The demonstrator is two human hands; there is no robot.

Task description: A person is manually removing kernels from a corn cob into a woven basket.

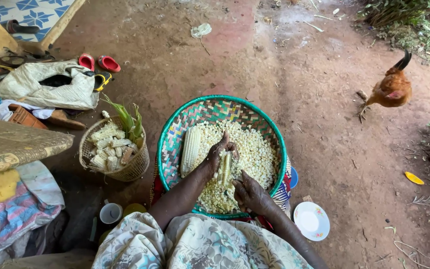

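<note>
Dirt yard (324,149), hen (391,89) well right. Woven tray (167,149) on my lap, loose kernels, whole cob (191,149) inside. Cob basket (138,167) left. My left hand (217,154) clamps half-shelled cob (225,169); right hand (250,194) curled against its lower end.

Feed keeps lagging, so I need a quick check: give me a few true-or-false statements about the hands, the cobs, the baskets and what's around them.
1. The left hand grips a partly shelled cob over the green-rimmed basket. True.
2. A whole cob lies on the kernels in that basket. True.
3. The small basket is empty. False: it holds stripped cobs and green husks.
4. The hen stands inside the basket. False: it is on the dirt, well apart.
5. The right hand holds a knife. False: no knife shows.
</note>
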